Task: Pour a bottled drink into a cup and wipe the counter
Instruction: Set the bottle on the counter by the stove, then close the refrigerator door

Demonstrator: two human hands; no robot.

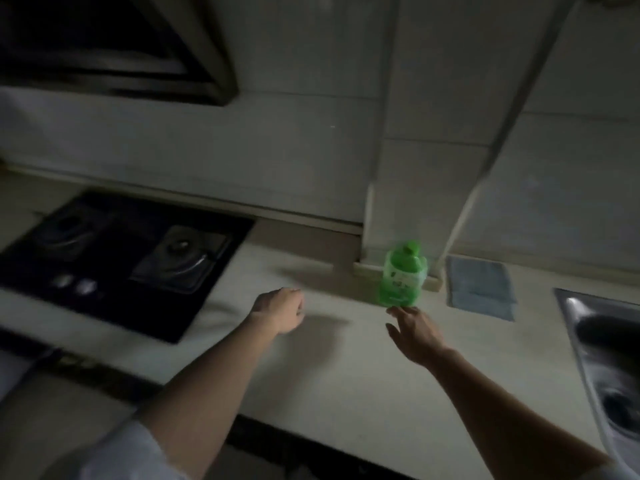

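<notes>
A green bottle with a green cap stands upright on the pale counter, close to the wall column. My right hand is just in front of the bottle's base, fingers spread, fingertips nearly at it and holding nothing. My left hand hovers over the counter left of the bottle, its fingers curled in with nothing visible in them. A folded blue-grey cloth lies flat on the counter to the right of the bottle. No cup is in view. The frame is dim and blurred.
A black gas hob with two burners is set into the counter at the left. A steel sink sits at the right edge. A range hood hangs at the upper left. A square wall column stands behind the bottle.
</notes>
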